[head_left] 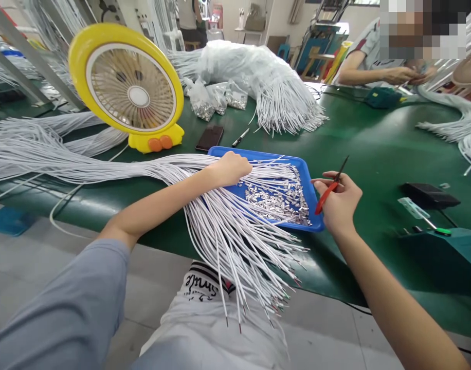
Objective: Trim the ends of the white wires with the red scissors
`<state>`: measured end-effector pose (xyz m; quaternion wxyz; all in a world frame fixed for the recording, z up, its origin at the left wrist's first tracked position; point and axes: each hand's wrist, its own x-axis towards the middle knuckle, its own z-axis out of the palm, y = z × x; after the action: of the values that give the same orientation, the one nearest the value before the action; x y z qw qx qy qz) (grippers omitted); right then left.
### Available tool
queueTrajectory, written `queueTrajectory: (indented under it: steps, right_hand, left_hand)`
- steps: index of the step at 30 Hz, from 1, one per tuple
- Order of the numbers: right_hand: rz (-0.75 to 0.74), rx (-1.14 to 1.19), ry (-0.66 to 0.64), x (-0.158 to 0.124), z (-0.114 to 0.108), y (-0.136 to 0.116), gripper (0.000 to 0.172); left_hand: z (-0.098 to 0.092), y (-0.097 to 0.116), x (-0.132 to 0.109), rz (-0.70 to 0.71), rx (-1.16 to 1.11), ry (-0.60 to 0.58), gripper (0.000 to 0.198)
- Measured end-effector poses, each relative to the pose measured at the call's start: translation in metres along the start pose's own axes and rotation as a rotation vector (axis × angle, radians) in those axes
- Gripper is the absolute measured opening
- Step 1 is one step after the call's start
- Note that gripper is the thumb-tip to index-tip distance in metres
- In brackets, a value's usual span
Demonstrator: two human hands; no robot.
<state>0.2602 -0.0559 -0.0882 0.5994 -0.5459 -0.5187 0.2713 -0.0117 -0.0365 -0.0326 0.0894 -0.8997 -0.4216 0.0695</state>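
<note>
My left hand is closed above the blue tray, among white cables; its fingertips are hidden, so what they pinch cannot be made out. The cables run in from the left under my forearm, some into the tray, others hanging over the table edge above my lap. Many small shiny metal pieces lie in the tray beside the cable ends. At the tray's right rim, my right hand grips a red-handled hand tool with a thin dark tip pointing up and away.
A yellow fan stands at left, near a dark phone and a pen. Bagged metal parts and a wrapped cable bundle lie behind. To the right are a green machine and a screwdriver. A co-worker sits opposite.
</note>
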Motion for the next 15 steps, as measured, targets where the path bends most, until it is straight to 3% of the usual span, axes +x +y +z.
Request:
queueTrajectory:
  steps: [5, 15]
  right_hand:
    - [-0.004, 0.019, -0.020, 0.000, 0.000, -0.001, 0.023]
    - [-0.036, 0.007, -0.078, -0.006, 0.001, -0.003, 0.021]
  left_hand:
    - [0.011, -0.005, 0.007, -0.056, 0.006, -0.041, 0.026]
    - [0.011, 0.010, 0.007, -0.071, -0.016, -0.062, 0.028]
